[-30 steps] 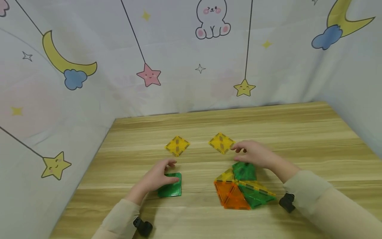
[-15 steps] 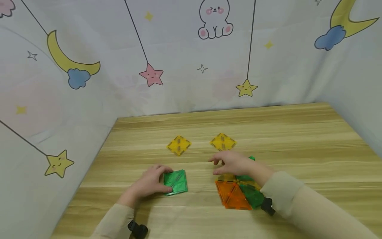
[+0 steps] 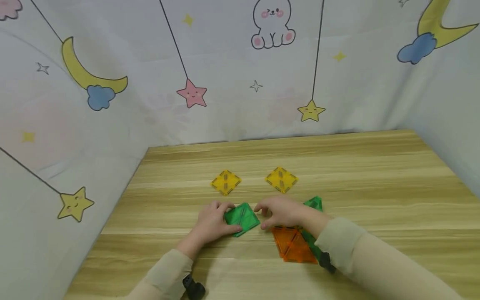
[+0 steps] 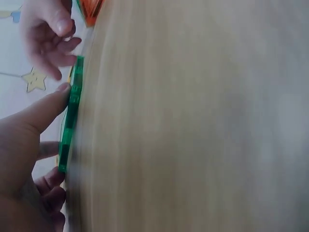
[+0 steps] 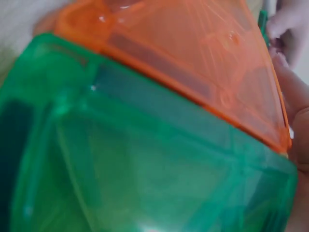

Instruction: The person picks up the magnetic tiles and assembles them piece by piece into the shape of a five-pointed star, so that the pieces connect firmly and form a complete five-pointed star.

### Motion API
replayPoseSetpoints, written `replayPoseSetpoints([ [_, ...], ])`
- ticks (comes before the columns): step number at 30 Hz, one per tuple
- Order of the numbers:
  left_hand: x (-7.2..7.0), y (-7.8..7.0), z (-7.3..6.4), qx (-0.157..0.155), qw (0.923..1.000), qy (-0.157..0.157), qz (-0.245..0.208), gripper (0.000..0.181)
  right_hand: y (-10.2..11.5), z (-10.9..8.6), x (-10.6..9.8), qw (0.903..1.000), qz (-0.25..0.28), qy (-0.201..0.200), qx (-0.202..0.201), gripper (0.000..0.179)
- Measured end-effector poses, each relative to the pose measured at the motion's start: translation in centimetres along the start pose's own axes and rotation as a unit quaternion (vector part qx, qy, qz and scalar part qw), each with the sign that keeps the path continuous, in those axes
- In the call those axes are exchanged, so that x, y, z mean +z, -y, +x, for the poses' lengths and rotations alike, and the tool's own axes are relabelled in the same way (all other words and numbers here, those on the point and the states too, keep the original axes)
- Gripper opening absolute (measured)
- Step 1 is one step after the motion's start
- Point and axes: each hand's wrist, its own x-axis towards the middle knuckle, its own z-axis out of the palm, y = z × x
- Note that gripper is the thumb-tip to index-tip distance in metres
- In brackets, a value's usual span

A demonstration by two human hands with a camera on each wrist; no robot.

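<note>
My left hand (image 3: 211,223) pinches green magnetic tiles (image 3: 245,218), joined into a flat square turned cornerwise, with thumb on the near side and fingers on the far side. Seen edge-on in the left wrist view, the green tiles (image 4: 73,104) lie low over the table. My right hand (image 3: 283,211) has its fingers loosely bent, fingertips right at the square's right corner and nothing in its grasp. Beneath the right wrist stands a raised magnetic-tile build with orange triangles (image 3: 296,246) in front and a green tile (image 3: 316,203) behind; the forearm hides part of it.
Two yellow tile diamonds (image 3: 226,182) lie farther back on the wood-grain table (image 3: 375,175). A printed curtain (image 3: 225,116) rises along the back and sides. In the right wrist view, the build's green side (image 5: 159,159) sits very close to the camera.
My left hand has taken hold of the green tiles and slid them rightward, turning them cornerwise. My right hand has come leftward and nearer, across the build, to meet them.
</note>
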Motion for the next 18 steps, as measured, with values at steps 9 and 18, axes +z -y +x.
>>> replayPoseSetpoints([
  [9, -0.34, 0.14, -0.25, 0.063, 0.9903, 0.084, -0.091, 0.067, -0.02, 1.13, 0.52, 0.9987, 0.015, 0.008, 0.047, 0.055],
  [18, -0.17, -0.11, 0.19, 0.091, 0.9912, 0.065, -0.07, 0.055, 0.48, 0.93, 0.39, 0.9973, -0.032, 0.023, 0.062, 0.067],
])
